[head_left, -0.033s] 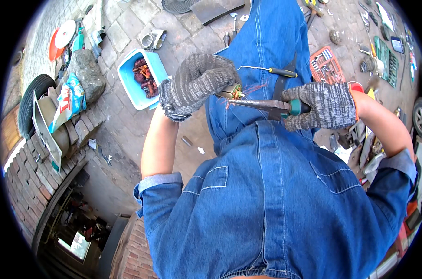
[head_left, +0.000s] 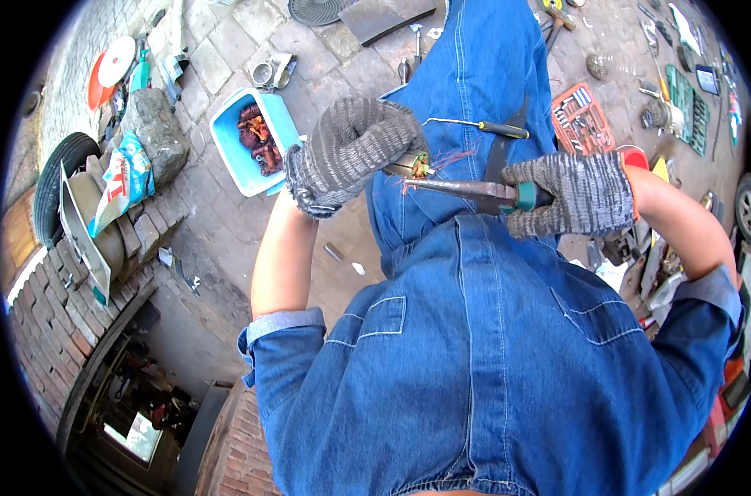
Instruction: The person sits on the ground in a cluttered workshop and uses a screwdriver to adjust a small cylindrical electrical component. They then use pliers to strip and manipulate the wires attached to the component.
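Note:
My left hand [head_left: 355, 149], in a grey knit glove, is closed round a small metal motor core [head_left: 405, 164]. Fine copper-red wires [head_left: 450, 159] and green and orange bits stick out of its right end. My right hand [head_left: 572, 195], gloved alike, grips long-nose pliers [head_left: 466, 188] with green and black handles. The pliers' jaws point left, their tip just below the wire end of the core; whether they pinch a strand I cannot tell. A hooked pick [head_left: 503, 129] with a yellow and black handle lies across the blue denim on my lap, above the pliers.
A light blue tub [head_left: 228, 157] holding reddish wire scraps stands left of my left hand. Beyond my right hand lies a red socket set [head_left: 580, 116], with a green tool case [head_left: 688, 107] farther right. At the far left are a tyre [head_left: 54, 186] and a stone block [head_left: 156, 124].

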The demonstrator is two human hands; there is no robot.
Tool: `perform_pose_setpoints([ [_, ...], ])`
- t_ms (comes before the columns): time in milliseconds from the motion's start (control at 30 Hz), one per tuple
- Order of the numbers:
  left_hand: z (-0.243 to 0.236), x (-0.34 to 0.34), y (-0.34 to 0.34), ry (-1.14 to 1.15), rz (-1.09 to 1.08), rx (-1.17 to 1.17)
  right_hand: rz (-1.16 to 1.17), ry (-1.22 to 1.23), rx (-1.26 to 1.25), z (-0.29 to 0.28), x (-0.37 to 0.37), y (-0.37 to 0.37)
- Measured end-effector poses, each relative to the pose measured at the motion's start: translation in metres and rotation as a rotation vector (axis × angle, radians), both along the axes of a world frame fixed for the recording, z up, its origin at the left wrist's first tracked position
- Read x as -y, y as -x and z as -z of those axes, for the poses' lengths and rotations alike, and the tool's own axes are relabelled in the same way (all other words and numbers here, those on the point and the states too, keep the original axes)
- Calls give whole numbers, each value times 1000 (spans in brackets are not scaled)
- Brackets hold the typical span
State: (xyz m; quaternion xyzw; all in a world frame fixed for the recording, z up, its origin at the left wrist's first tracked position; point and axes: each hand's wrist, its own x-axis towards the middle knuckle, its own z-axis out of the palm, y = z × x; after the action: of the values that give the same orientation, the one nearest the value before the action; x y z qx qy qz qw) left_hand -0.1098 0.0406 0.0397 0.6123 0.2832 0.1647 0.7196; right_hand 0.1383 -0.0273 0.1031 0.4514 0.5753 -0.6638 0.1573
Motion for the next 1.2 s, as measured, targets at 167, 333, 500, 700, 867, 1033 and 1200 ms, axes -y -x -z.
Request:
perform_pose_setpoints([
  [167,10,11,-2,-385,-191,-162,113,-120,21,5,17,4],
  [333,32,15,-10,-707,-319,-251,69,-398,190,20,21,7],
  [500,46,23,-25,-190,-722,-191,161,-525,263,33,24,13],
  [700,62,31,-49,725,-1048,-64,161,-660,333,49,27,19],
  [867,68,41,-37,1031,-591,316,127,-880,358,59,26,15],
  [1033,43,46,-52,1292,-816,238,97,-1147,309,77,21,5],
  [1200,31,50,-53,1369,-614,412,85,-1334,213,91,11,-8],
])
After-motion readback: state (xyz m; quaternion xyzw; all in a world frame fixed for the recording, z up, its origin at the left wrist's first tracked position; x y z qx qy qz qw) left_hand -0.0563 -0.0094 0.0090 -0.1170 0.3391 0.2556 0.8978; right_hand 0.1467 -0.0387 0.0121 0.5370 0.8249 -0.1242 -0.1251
